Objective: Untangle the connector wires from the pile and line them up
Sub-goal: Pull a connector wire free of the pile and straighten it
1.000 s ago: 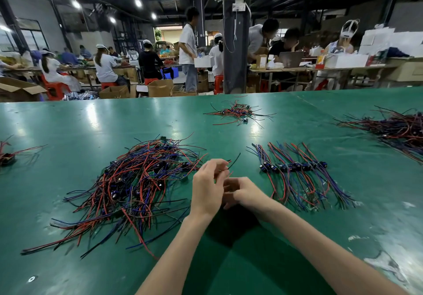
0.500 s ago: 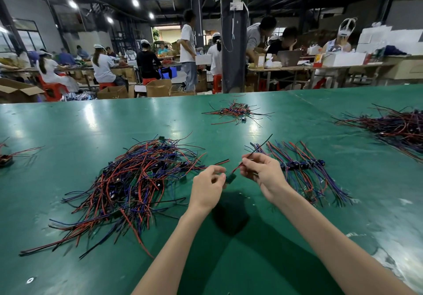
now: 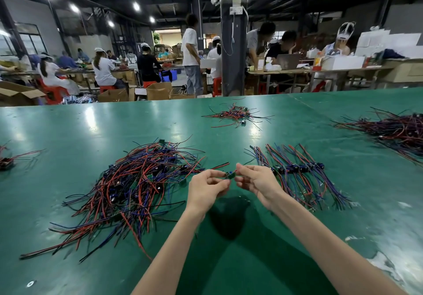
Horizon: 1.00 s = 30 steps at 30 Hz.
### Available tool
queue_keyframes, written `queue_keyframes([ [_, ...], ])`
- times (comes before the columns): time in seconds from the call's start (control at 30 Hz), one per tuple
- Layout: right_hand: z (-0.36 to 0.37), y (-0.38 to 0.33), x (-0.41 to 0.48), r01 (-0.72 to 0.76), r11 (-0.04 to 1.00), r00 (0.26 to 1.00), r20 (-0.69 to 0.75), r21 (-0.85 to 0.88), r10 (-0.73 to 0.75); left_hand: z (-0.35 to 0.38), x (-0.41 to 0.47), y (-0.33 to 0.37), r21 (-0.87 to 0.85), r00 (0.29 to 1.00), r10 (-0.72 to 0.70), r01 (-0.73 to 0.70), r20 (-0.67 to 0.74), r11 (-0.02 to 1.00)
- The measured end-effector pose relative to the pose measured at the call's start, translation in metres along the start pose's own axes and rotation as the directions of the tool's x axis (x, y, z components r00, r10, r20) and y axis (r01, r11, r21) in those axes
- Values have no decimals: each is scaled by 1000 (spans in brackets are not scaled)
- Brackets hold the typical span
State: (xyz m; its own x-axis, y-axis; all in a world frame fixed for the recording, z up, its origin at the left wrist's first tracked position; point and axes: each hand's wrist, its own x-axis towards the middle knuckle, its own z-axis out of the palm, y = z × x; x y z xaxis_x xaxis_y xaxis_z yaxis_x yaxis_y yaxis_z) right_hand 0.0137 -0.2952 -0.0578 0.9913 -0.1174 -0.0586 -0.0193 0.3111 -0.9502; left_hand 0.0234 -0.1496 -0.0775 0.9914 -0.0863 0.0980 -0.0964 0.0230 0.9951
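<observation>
1. Everything is borne by the wide, glossy green table top (image 3: 68,134). The step in hand is judged to be the freeing of a single wire, with most of the heap not yet sorted.
2. The tangled pile of red, blue and black connector wires (image 3: 137,185) lies to the left of the hands. A red lead runs from its edge toward the held piece.
3. The laid-out row of matching wires with dark connectors side by side (image 3: 297,173) lies just right of the hands. The next move is judged to call for the held wire to be drawn clear and laid parallel at the row's left end.
4. The left hand (image 3: 206,189) is held just above the table, fingers curled, thumb and fingertips pinching the piece. The right hand (image 3: 258,181) is posed opposite, pinching its other end.
5. The small green connector board (image 3: 230,175) is held between both hands, between pile and row.
</observation>
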Motion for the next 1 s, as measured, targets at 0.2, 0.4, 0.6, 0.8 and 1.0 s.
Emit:
queue_keyframes([
  [0.2,-2,3,1,-32,999,999,-31,20,33,-1,0,-4,243,995,86,-94,43,965],
  [0.4,-2,2,0,-73,996,997,-27,56,75,6,-6,4,57,991,-95,90,97,994],
  [0.6,2,4,-3,-55,998,997,52,39,53,9,-6,5,-124,964,-202,224,171,967],
  [0.8,1,6,-2,-61,998,995,84,9,60,6,-4,1,-151,969,-197,219,147,964],
  [1.0,1,6,-2,-30,996,996,78,-89,37,6,-4,0,-74,968,-198,211,153,975],
])
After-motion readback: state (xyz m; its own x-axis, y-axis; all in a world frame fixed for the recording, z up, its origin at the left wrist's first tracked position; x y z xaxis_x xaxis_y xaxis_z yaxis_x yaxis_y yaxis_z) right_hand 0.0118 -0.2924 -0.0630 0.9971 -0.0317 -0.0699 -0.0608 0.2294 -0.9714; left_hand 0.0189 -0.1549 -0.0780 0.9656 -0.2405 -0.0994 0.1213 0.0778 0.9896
